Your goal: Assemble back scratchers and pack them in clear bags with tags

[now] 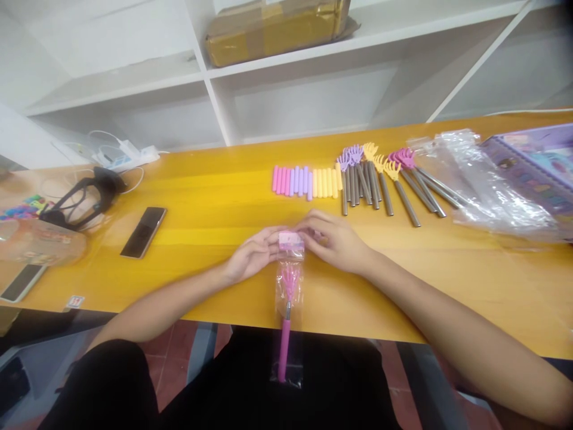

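Note:
A clear plastic bag (293, 370) with a pink back scratcher (285, 343) inside hangs over the table's front edge, its hand-shaped end up and its pink handle down. My left hand (255, 254) holds the left side of the bag's pink top label (290, 240). On the label's right side are the bent fingers of my right hand (326, 239), pinching its corner. Beyond my hands lie short pink, purple and yellow tubes (307, 181) in a row. Metal rods with purple, yellow and pink claw heads (369, 179) lie right of them.
Empty clear bags (487, 185) and a purple box (532, 167) sit at the right. A phone (143, 232), a second phone (23, 282), a black strapped object (85, 200) and a power strip (129, 156) are at the left. White shelves (308, 54) hold a taped carton (277, 31).

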Motion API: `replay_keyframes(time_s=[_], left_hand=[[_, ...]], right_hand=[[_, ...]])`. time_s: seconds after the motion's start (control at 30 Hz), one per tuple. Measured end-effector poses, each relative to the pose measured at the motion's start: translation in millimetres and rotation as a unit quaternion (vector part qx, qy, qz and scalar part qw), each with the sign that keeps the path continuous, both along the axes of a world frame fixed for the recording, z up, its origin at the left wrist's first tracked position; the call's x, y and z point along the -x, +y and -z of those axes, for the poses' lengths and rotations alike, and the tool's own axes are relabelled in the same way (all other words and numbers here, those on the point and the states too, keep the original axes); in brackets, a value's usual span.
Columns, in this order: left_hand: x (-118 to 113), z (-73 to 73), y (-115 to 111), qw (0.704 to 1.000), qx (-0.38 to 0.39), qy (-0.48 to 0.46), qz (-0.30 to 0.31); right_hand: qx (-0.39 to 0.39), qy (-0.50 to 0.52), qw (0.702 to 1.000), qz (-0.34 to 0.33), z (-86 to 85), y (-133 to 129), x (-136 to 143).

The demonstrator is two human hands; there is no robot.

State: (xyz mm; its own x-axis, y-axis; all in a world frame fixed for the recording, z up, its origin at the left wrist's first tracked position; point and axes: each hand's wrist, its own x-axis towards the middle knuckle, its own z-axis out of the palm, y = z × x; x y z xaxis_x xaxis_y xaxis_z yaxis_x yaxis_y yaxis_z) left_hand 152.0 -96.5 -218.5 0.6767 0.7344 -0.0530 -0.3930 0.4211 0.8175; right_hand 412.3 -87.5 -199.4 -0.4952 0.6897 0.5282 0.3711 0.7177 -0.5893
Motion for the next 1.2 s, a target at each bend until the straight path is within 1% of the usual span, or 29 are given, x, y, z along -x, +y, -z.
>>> replay_keyframes(time_s=[0.17, 0.3, 0.47, 0.77, 0.83, 0.9, 0.97, 1.03, 1.13, 1.2], left_hand=[[0, -1.6, 1, 1.0, 0.021, 0.002, 0.002], [0, -3.6, 0, 0.999, 0.032, 0.007, -0.008], [0, -5.1, -1, 0.999, 0.031, 0.008, 0.001], [-1, -4.4, -2, 1.0, 0.022, 0.012, 0.018], [-1, -5.0, -2, 1.0, 0.017, 0.015, 0.018], [-1, -5.7, -3, 1.0, 0.008, 0.019, 0.019], [0, -5.8, -3, 1.0, 0.001, 0.019, 0.02], [0, -4.8, -3, 1.0, -0.001, 0.019, 0.02], [1, -2.8, -2, 1.0, -0.003, 0.021, 0.015], [1, -2.6, -1, 1.0, -0.004, 0.023, 0.013]], right_hand=[[-0.005, -0.008, 1.0, -0.012, -0.6, -3, 1], [0.012, -0.027, 0.999, -0.023, 0.4, -4, 1], [0.023, -0.036, 0.999, -0.027, 3.2, -5, 1], [0.051, -0.015, 0.998, -0.034, 5.4, -5, 3], [0.048, -0.004, 0.999, -0.022, 4.1, -5, 3], [0.05, 0.008, 0.998, 0.026, 2.9, -4, 3], [0.072, 0.011, 0.994, 0.079, 3.0, -3, 2], [0.12, 0.01, 0.988, 0.099, 4.4, 0, 1], [0.201, 0.038, 0.977, 0.064, 8.0, 3, 0], [0.234, 0.075, 0.969, 0.036, 9.9, 5, 0]])
